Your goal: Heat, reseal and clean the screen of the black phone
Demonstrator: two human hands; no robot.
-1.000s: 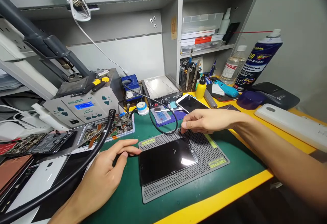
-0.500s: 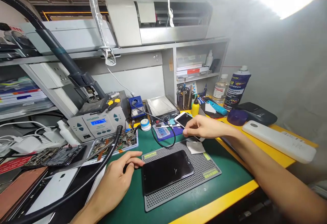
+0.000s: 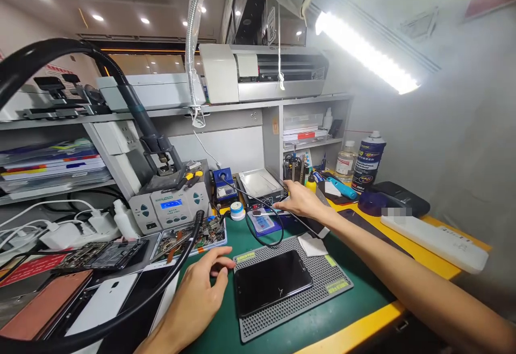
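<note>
A black smartphone (image 3: 274, 281) with a crack mark on its glass lies face up on a grey perforated mat (image 3: 258, 328). Beside its left edge rests my left hand (image 3: 203, 284), fingers loosely curved and apart, holding nothing. My right hand (image 3: 300, 199) reaches to the front right corner of a heating plate (image 3: 262, 184), thumb and index finger spread; whether they touch it I cannot tell. Below that hand lies a white phone (image 3: 318, 227), partly covered by the hand and wrist. A folded white cloth (image 3: 312, 245) sits at the mat's far right corner.
A soldering station (image 3: 169, 206) with a black hose (image 3: 177, 262) stands at left, near a tray of parts (image 3: 209, 235). Phone covers (image 3: 54, 303) lie front left. A spray can (image 3: 368, 160), bottle (image 3: 345, 159) and white bar-shaped object (image 3: 435, 241) are at right.
My right hand has moved from the white phone leftward and away to the heating plate, its fingers spreading. The view has tilted up; my left hand stays by the black phone.
</note>
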